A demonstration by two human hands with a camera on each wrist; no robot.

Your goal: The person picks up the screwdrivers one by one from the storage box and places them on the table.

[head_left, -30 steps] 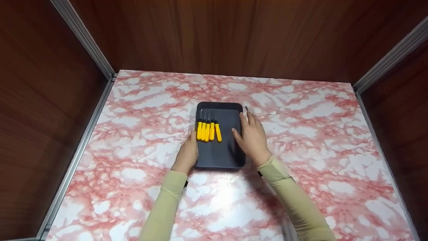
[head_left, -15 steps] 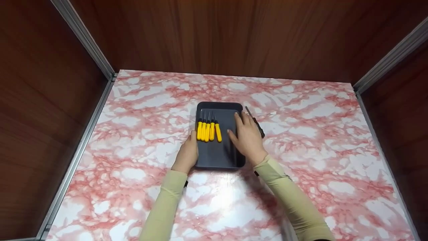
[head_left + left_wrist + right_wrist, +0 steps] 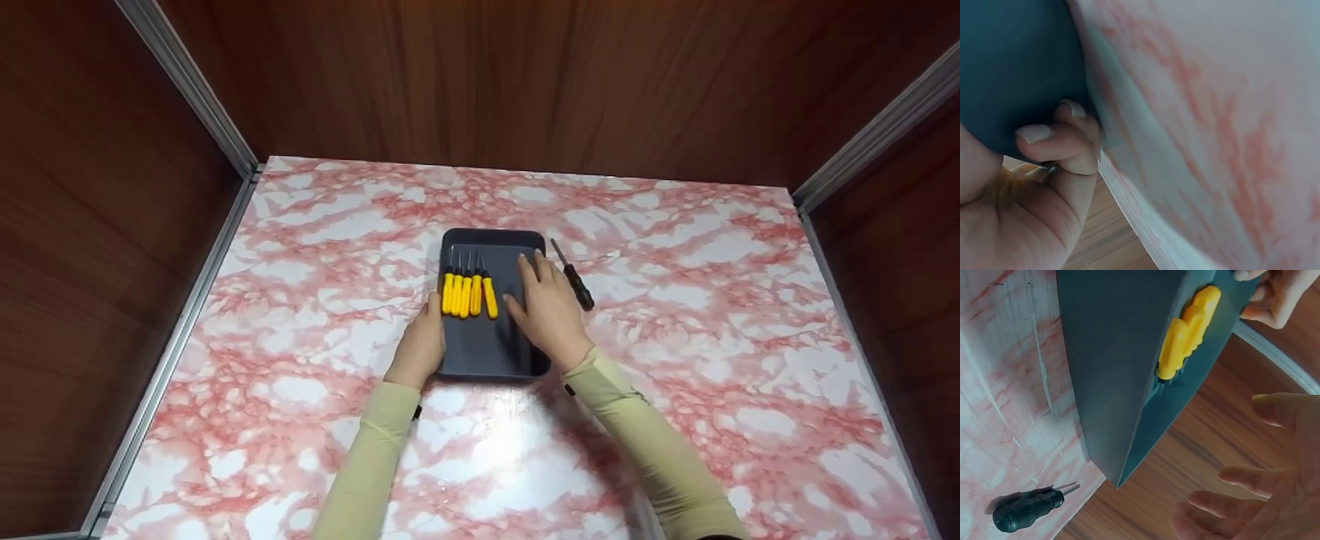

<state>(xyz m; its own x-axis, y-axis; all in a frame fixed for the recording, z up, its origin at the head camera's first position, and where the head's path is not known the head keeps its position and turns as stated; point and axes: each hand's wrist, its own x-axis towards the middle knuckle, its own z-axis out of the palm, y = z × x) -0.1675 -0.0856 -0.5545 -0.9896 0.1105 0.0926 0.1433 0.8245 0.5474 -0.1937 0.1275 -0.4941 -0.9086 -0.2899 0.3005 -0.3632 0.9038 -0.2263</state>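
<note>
A dark grey rectangular tray (image 3: 487,352) lies on the marbled table. My left hand (image 3: 421,341) grips its left wall; the left wrist view shows the curled fingers (image 3: 1053,143) against the tray's outside. Several screwdrivers with yellow handles (image 3: 466,295) lie side by side in the left half of the tray, shafts pointing away, the rightmost slightly apart. Over the right half of the tray is my right hand (image 3: 551,307), fingers spread and holding nothing. In the right wrist view the right hand (image 3: 1258,489) appears apart from the tray and screwdrivers.
A screwdriver with a black handle (image 3: 578,287) lies on the table (image 3: 697,315) just right of the tray, its shaft pointing away and left. Dark wood panels (image 3: 525,82) with metal edging enclose the table at the back and sides.
My right hand has moved left from the black-handled screwdriver to over the tray, leaving that screwdriver uncovered on the table. The left hand, the tray and the yellow-handled screwdrivers have stayed put.
</note>
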